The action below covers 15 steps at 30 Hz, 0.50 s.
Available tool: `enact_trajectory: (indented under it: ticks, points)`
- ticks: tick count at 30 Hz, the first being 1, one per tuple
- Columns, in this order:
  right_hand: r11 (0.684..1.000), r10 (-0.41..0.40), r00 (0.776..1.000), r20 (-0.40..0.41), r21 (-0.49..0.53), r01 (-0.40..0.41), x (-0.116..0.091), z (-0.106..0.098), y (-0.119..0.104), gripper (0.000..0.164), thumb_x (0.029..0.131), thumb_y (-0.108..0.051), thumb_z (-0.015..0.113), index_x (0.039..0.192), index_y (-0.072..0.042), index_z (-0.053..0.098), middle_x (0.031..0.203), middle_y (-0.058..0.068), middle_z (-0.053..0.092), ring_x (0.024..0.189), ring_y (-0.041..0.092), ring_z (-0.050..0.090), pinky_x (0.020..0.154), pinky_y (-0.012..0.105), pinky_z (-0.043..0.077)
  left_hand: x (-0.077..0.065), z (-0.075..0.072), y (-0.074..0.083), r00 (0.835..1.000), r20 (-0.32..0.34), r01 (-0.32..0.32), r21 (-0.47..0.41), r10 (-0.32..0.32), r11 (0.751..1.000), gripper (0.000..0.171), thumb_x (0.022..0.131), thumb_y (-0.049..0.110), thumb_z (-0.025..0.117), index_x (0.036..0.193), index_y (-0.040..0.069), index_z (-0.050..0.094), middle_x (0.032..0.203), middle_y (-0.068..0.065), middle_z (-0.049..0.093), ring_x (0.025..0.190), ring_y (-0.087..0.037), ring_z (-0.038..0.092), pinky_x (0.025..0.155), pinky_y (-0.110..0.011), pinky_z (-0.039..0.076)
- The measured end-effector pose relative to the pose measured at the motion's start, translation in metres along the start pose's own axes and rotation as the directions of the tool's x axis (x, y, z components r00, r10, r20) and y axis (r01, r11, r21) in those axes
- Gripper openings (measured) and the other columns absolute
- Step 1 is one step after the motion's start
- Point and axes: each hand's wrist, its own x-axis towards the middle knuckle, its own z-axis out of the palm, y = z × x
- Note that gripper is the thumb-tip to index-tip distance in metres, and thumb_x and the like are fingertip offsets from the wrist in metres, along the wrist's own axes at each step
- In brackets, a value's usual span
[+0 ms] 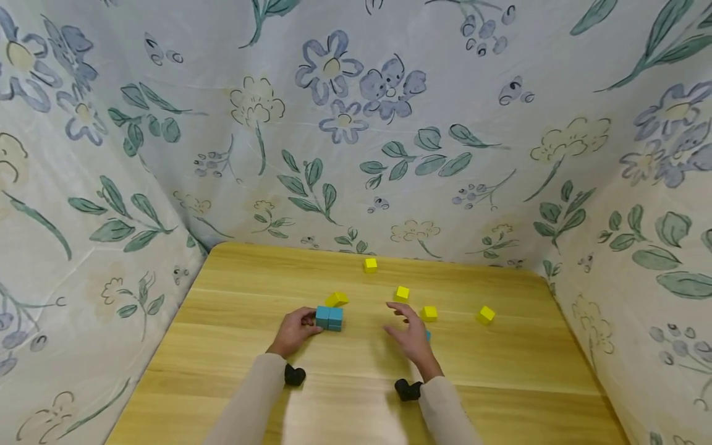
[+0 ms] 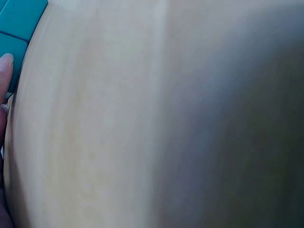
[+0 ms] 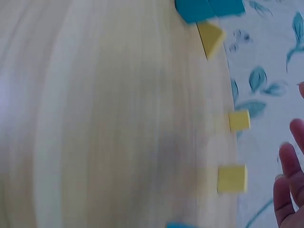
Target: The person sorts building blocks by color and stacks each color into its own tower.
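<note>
Two blue blocks (image 1: 329, 316) stand side by side with their faces touching, left of the table's middle. My left hand (image 1: 295, 330) holds the left one, thumb in front and fingers at its far side. In the left wrist view a fingertip (image 2: 5, 64) lies against a blue block (image 2: 12, 50). My right hand (image 1: 410, 337) is spread, fingers apart and holding nothing, over the table to the right of the pair. Another blue block (image 1: 428, 335) is mostly hidden behind it. A yellow triangular block (image 1: 336, 300) lies just behind the blue pair.
Several yellow cubes lie farther back: one near the far edge (image 1: 370, 265), one in front of it (image 1: 402, 293), one by my right hand (image 1: 429, 313) and one farther right (image 1: 486, 315). Floral cloth (image 1: 356, 154) surrounds the wooden table (image 1: 250, 272) at the back and sides.
</note>
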Motion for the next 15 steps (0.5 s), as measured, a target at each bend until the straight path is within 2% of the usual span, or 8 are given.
enact_trajectory:
  ticks: [5, 8, 12, 15]
  points:
    - [0.996, -0.027, 1.0, 0.006, -0.087, 0.028, -0.005, -0.039, 0.015, 0.046, 0.084, 0.005, 0.069, 0.128, -0.005, 0.06, 0.13, 0.016, 0.055, 0.108, 0.041, 0.051, 0.088, 0.058, 0.037, -0.001, 0.0, 0.001, 1.0, 0.001, 0.019, 0.003, -0.019, 1.0, 0.039, 0.079, 0.008, 0.079, 0.114, 0.0, 0.066, 0.084, 0.0, 0.061, 0.079, -0.015, 0.055, 0.076, -0.036, 0.049]
    - [0.993, -0.023, 0.999, 0.03, -0.115, 0.026, -0.004, -0.058, 0.028, 0.044, 0.084, 0.005, 0.068, 0.127, -0.005, 0.061, 0.129, 0.017, 0.055, 0.104, 0.039, 0.052, 0.084, 0.05, 0.038, 0.0, 0.0, 0.001, 1.0, -0.002, 0.022, 0.002, -0.022, 1.0, 0.039, 0.078, 0.008, 0.079, 0.114, 0.0, 0.066, 0.084, 0.0, 0.061, 0.079, -0.014, 0.055, 0.075, -0.037, 0.048]
    - [0.993, -0.001, 0.996, 0.091, -0.118, 0.012, -0.002, -0.077, 0.045, 0.043, 0.084, 0.006, 0.067, 0.126, -0.001, 0.06, 0.123, 0.02, 0.057, 0.096, 0.035, 0.05, 0.08, 0.039, 0.039, 0.0, 0.0, 0.0, 1.0, -0.01, 0.014, 0.0, -0.014, 1.0, 0.039, 0.078, 0.007, 0.08, 0.113, 0.0, 0.067, 0.084, 0.0, 0.062, 0.078, -0.014, 0.055, 0.075, -0.036, 0.049]
    - [0.993, 0.025, 0.991, 0.135, -0.121, -0.009, -0.002, -0.085, 0.055, 0.045, 0.083, 0.01, 0.067, 0.126, 0.001, 0.06, 0.12, 0.021, 0.058, 0.092, 0.031, 0.048, 0.077, 0.035, 0.041, 0.0, 0.001, 0.0, 1.0, -0.009, 0.009, 0.003, -0.008, 1.0, 0.038, 0.078, 0.008, 0.08, 0.113, 0.0, 0.067, 0.084, 0.0, 0.062, 0.078, -0.014, 0.055, 0.074, -0.035, 0.049]
